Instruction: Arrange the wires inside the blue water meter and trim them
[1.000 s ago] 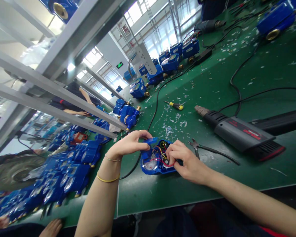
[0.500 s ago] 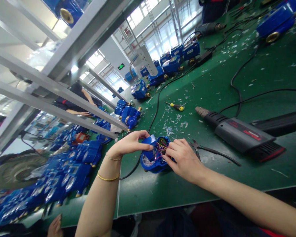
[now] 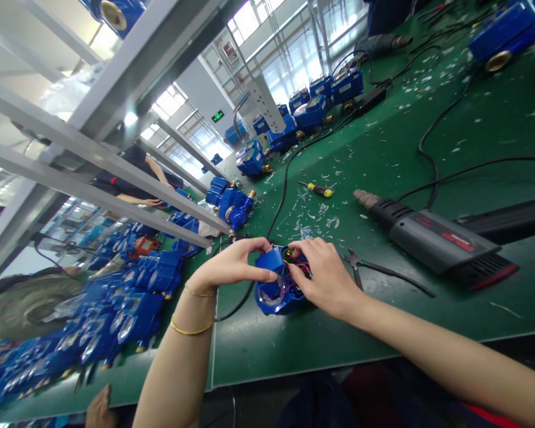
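A blue water meter (image 3: 276, 304) stands opened on the green bench in front of me, with thin coloured wires (image 3: 289, 274) bunched inside its housing. My left hand (image 3: 238, 261) grips a blue box-shaped part (image 3: 270, 261) at the meter's left side, thumb in front and fingers behind. On the right, my right hand (image 3: 327, 276) is closed at the wires, thumb and fingers reaching into the housing beside a round dark piece with a green edge (image 3: 288, 254). The fingertips partly hide what they pinch. Cutting pliers (image 3: 354, 261) lie just right of my right hand.
A heat gun (image 3: 441, 238) lies at right, its cord running back. A yellow-black screwdriver (image 3: 320, 190) lies among plastic scraps. Several blue meters (image 3: 252, 157) line the bench's far side; more crowd the left bench (image 3: 138, 315). Metal shelf bars (image 3: 98, 160) cross the upper left. Another person's hand (image 3: 100, 407) shows lower left.
My right hand has shifted up and slightly left, its fingers now at the housing's far edge near the round piece. My left hand keeps its hold on the blue box-shaped part.
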A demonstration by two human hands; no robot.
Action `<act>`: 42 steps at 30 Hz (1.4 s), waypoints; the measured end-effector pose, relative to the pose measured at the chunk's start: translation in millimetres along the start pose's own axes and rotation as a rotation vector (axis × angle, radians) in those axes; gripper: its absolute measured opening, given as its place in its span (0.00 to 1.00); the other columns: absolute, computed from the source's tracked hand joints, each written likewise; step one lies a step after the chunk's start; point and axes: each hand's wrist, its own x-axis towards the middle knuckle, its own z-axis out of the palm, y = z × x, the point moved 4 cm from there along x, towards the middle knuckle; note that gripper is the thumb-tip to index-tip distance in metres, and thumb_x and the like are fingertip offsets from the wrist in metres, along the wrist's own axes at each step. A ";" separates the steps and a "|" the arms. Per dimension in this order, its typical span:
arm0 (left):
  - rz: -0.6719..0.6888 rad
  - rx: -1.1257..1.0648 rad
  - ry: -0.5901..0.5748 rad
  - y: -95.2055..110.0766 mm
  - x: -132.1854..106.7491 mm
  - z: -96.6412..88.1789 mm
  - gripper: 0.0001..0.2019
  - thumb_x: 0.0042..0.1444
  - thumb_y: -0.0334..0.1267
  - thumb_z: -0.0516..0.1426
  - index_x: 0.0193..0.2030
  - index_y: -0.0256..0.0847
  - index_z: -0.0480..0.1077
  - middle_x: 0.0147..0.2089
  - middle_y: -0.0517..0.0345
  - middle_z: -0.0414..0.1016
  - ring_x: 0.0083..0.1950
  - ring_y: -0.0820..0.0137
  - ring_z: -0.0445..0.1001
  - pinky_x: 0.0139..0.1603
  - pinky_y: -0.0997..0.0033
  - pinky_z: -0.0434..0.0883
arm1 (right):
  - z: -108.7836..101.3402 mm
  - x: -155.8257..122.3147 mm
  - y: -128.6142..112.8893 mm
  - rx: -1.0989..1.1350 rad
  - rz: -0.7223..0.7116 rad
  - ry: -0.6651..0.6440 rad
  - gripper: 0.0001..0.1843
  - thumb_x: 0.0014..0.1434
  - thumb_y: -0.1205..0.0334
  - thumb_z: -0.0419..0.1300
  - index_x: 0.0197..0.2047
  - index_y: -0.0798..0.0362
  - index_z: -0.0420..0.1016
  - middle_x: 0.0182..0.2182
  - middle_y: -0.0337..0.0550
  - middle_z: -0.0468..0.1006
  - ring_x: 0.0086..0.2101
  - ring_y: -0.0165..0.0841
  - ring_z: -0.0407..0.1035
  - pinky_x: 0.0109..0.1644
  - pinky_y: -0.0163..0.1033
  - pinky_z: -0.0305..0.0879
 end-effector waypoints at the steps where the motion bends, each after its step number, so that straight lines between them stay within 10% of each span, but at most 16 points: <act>1: 0.018 0.021 0.003 1.5 -1.3 -0.4 0.22 0.48 0.49 0.67 0.46 0.39 0.71 0.43 0.58 0.74 0.46 0.63 0.72 0.48 0.65 0.69 | 2.7 5.6 -0.2 0.007 0.012 -0.028 0.08 0.60 0.66 0.60 0.44 0.54 0.74 0.35 0.44 0.76 0.40 0.39 0.64 0.45 0.45 0.54; 6: 0.195 0.183 0.060 0.8 -7.4 -9.4 0.25 0.46 0.47 0.70 0.50 0.42 0.73 0.53 0.53 0.73 0.56 0.59 0.69 0.61 0.59 0.64 | 11.9 18.1 6.8 0.089 0.021 -0.103 0.11 0.61 0.68 0.60 0.27 0.53 0.73 0.24 0.37 0.73 0.31 0.32 0.64 0.40 0.40 0.55; 19: 0.306 0.140 0.095 -24.6 -13.7 -13.8 0.27 0.48 0.45 0.70 0.54 0.44 0.72 0.58 0.50 0.70 0.62 0.58 0.66 0.65 0.56 0.62 | 3.4 8.6 30.3 0.149 0.013 0.033 0.09 0.63 0.69 0.53 0.30 0.54 0.67 0.38 0.45 0.65 0.41 0.35 0.64 0.47 0.43 0.64; 36: 0.418 0.158 0.099 7.3 4.8 -5.1 0.26 0.57 0.42 0.63 0.63 0.45 0.69 0.58 0.51 0.75 0.60 0.60 0.70 0.63 0.58 0.64 | 1.9 16.8 34.1 0.075 0.020 -0.073 0.18 0.66 0.60 0.50 0.25 0.52 0.67 0.34 0.45 0.69 0.37 0.35 0.66 0.44 0.42 0.62; 42: 0.296 0.108 -0.037 6.0 24.0 -10.3 0.22 0.54 0.44 0.65 0.55 0.41 0.75 0.53 0.54 0.79 0.53 0.63 0.75 0.54 0.66 0.69 | -63.7 -28.2 16.8 -0.078 -0.064 0.143 0.08 0.67 0.60 0.52 0.45 0.50 0.70 0.44 0.47 0.70 0.42 0.38 0.67 0.48 0.45 0.63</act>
